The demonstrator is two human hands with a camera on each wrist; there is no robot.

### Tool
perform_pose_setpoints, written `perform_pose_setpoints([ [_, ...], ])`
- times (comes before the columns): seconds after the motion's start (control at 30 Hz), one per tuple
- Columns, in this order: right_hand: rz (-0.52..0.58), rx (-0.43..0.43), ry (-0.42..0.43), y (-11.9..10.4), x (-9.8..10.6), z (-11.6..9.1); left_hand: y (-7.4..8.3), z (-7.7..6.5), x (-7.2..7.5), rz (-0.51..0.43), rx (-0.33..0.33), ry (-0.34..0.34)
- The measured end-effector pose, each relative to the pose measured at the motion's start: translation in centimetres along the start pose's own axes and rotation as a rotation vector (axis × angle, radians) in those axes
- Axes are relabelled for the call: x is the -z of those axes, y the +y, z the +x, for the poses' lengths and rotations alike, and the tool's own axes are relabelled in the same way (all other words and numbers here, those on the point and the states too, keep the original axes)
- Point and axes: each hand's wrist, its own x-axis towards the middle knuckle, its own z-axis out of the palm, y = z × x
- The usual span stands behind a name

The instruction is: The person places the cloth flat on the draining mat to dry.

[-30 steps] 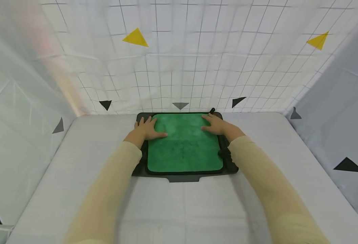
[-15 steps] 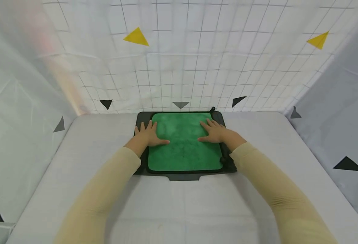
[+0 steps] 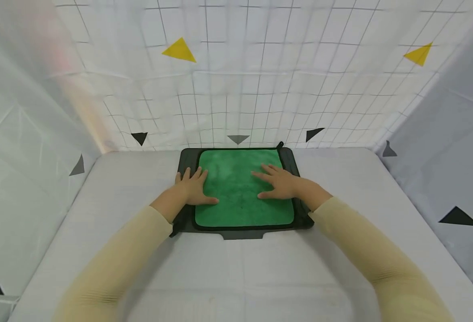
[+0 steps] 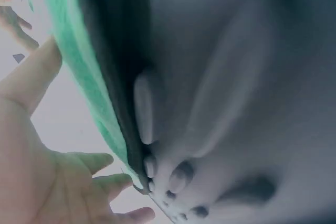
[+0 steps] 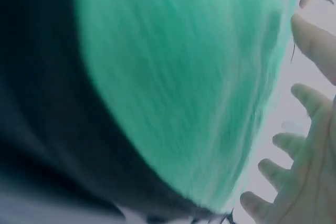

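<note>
A green cloth with a black border lies flat on a dark grey tray in the head view. My left hand spreads its fingers across the cloth's left border, its thumb pointing inward over the green. On the opposite side, my right hand reaches in over the cloth with fingers apart. Neither hand grips anything. The left wrist view shows the cloth's edge beside the tray's bumpy surface. In the right wrist view, the spread fingers are right at the cloth's fuzzy top.
The tray stands on a white-covered table, near its back edge. Behind it hangs a white gridded sheet with yellow and dark triangles. A small black loop sticks out at the cloth's far right corner. Grey sheeting closes the right side.
Both hands have slid from the far part of the cloth toward me, and the right hand has also shifted slightly inward. Cloth and tray stay in place.
</note>
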Motion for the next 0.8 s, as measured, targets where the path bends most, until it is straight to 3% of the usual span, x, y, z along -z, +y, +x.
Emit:
perform_pose_setpoints([
  [0.1,-0.020,0.069,-0.032,-1.1,-0.7,-0.4,0.1,-1.2,-0.3,0.068,-0.069,-0.020],
  [0.27,-0.065,0.071,-0.071,-1.8,-1.4,-1.5,-0.2,-2.7,-1.0,0.112,-0.144,-0.062],
  [0.63,0.022,0.094,-0.020,-1.2,-1.7,-2.8,-1.5,-3.7,-1.9,0.119,-0.172,-0.002],
  [0.8,0.037,0.055,0.010,0.3,-2.0,-4.3,-1.9,-4.6,-2.4,0.085,-0.172,0.000],
])
